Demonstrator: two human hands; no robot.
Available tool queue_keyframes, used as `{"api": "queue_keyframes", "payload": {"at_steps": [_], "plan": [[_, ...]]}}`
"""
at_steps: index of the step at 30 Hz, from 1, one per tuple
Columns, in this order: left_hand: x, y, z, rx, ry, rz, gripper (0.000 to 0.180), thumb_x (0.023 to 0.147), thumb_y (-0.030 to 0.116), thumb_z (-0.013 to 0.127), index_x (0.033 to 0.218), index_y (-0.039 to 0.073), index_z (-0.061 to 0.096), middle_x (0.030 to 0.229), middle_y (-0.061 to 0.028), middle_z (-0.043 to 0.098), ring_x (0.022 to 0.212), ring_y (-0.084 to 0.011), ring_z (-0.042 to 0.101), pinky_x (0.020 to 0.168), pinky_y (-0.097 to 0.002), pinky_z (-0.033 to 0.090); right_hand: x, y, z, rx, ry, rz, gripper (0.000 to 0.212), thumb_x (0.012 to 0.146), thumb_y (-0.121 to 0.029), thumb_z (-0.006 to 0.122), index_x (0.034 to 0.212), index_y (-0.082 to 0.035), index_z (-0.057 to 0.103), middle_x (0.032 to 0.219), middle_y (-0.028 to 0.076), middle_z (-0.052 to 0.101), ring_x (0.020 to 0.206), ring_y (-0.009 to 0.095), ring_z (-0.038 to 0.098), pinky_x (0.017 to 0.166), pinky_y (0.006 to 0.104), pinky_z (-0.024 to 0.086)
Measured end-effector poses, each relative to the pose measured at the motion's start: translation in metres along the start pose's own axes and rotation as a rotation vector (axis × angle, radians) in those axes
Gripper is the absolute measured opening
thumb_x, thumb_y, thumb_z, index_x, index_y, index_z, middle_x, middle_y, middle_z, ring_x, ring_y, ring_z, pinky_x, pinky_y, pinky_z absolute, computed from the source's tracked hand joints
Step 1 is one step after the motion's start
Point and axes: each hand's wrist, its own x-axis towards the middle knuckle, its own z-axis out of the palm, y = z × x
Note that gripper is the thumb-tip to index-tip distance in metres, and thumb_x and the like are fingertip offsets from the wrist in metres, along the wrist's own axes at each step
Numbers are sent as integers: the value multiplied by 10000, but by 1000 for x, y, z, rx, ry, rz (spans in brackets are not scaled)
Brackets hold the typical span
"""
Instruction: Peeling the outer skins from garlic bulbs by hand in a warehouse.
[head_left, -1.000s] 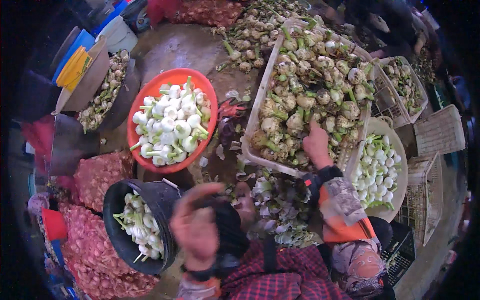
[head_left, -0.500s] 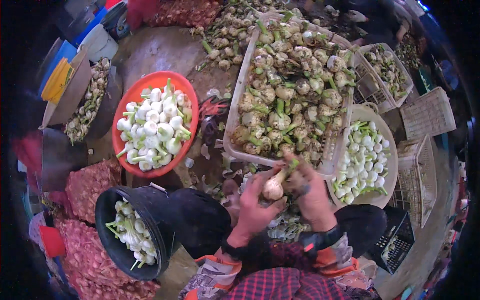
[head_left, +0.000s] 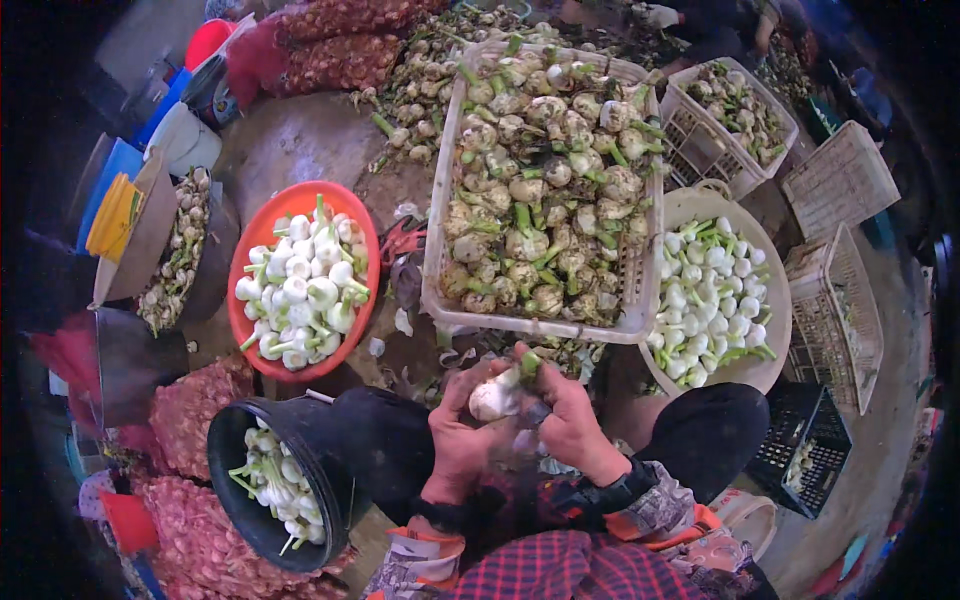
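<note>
My left hand (head_left: 458, 430) and my right hand (head_left: 570, 415) are together in front of my lap, both closed around one pale bulb (head_left: 494, 398) with a short green stem. The left hand cups the bulb from below and the right hand's fingers press on its stem side. Just beyond my hands stands a white slatted crate (head_left: 440, 280) heaped with muddy, untrimmed bulbs. Bits of peel and trimmings lie on the ground under my hands.
An orange basin (head_left: 368, 250) of clean white bulbs is at the left, a black bucket (head_left: 225, 450) of them by my left knee, a beige basin (head_left: 775, 320) of them at the right. Red mesh sacks, more white crates and a black crate (head_left: 800, 450) ring the spot.
A second ago my right hand reached up into the white crate and my left hand was raised near the camera. Both came together on one bulb and stay closed on it now.
</note>
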Motion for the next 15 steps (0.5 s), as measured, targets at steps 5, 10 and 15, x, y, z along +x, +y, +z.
{"api": "queue_keyframes", "payload": {"at_steps": [5, 10, 15], "plan": [[2, -1, -2, -661, -74, -471, 522, 801, 20, 671, 1311, 43, 562, 1180, -53, 636, 1070, -176, 613, 894, -329, 514, 1, -12, -11, 0, 69, -14, 473, 823, 117, 511, 1283, 28, 575, 1161, 117, 683, 1053, 175, 626, 946, 292, 464], [16, -11, 7, -955, 60, -699, 406, 949, 418, 498, 1194, 109, 592, 1095, -89, 661, 973, -237, 633, 758, -360, 526, 0, 2, -19, 429, 146, 137, 418, 827, 113, 531, 1226, 28, 620, 1119, 80, 688, 996, 149, 635, 896, 278, 490], [18, 7, 8, -503, 156, -592, 393, 986, 400, 480, 1202, 90, 586, 1101, -87, 656, 881, -181, 646, 685, -269, 505, -7, -3, -32, 109, 136, 88, 387, 848, 92, 572, 1229, 34, 610, 1127, 78, 680, 1012, 132, 618, 899, 273, 482]]}}
